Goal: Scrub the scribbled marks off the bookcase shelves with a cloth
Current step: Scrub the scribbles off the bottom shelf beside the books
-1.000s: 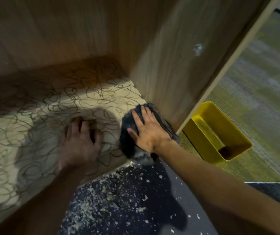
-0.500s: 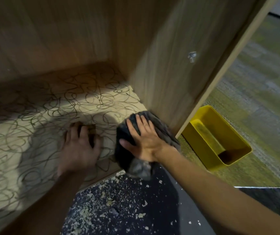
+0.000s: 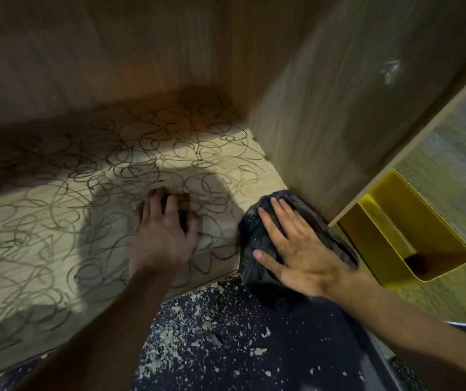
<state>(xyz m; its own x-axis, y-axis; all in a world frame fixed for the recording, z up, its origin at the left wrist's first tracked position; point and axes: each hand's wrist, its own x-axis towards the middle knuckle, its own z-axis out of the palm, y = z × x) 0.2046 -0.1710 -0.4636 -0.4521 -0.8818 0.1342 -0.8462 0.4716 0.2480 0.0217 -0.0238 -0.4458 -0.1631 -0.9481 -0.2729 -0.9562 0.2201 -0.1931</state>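
The right hand (image 3: 300, 246) lies flat, fingers straight and together, pressing a dark cloth (image 3: 257, 235) down at the front right corner of the shelf (image 3: 28, 249), hard up against the bookcase side panel (image 3: 324, 122); part of the cloth spills over the front lip. The left hand (image 3: 161, 232) is planted on the shelf further in, among the looping scribbles (image 3: 141, 153); it is blurred and in shadow, and the fingertips seem bent down onto the board, though I can't tell whether they hold anything. From where I stand, nearly all the shelf is marked, so the job looks barely begun. To do this stroke well I'd say keep the palm weight over the cloth, bunch the loose end up off the lip so it all bears on the wood, and work in short overlapping passes from the corner inward, leaning on the braced hand. The danger is smearing the ink wider once the cloth loads up, so fold to a fresh face often. Pale crumbs speckle the dark floor (image 3: 226, 348) below, and a yellow bin (image 3: 381, 266) sits on the carpet just outside the panel. No brand, label or readable writing shows anywhere; the pale smudge (image 3: 390, 70) on the panel is no lettering I can make out
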